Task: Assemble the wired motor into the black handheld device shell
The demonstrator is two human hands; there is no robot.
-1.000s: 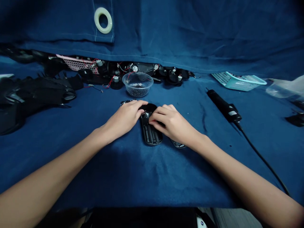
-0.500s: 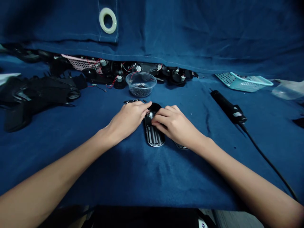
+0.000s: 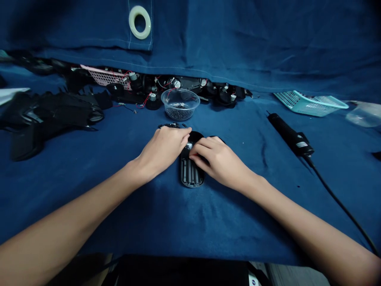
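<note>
Here's the head view, and both bare hands are right in the middle of the action! The left hand (image 3: 162, 151) comes in flat with its fingers together, the fingertips (image 3: 187, 135) at the upper end of a black ribbed casing (image 3: 190, 175), though whether it has a real grip there is hard to call. The right hand (image 3: 218, 159) is curled in a narrow hold over that same upper end, its fingers (image 3: 198, 150) draped across the shell. The casing lies lengthwise on a dark blue cloth (image 3: 190, 222), between the two hands, its ribbed inside facing up, with a shiny spot showing between the fingers.

Just beyond the left fingertips sits a small dark piece (image 3: 169, 125), too small to identify from here. Further up, a clear plastic bowl (image 3: 180, 97) holds a pile of tiny black bits (image 3: 178, 113). Behind it runs a row of black components with red wires (image 3: 153, 89), beside a pink plastic mesh (image 3: 104, 78). Over on the left, a big heap of black parts (image 3: 50, 115)! On the right, a black corded handheld tool (image 3: 290, 137) lies well apart from the hands, with a teal plastic basket (image 3: 311, 103) beyond it and a clear plastic bag (image 3: 364, 115) at the edge. Above it all hangs a blue tarp (image 3: 226, 39) with a pale grommet (image 3: 139, 22).
</note>
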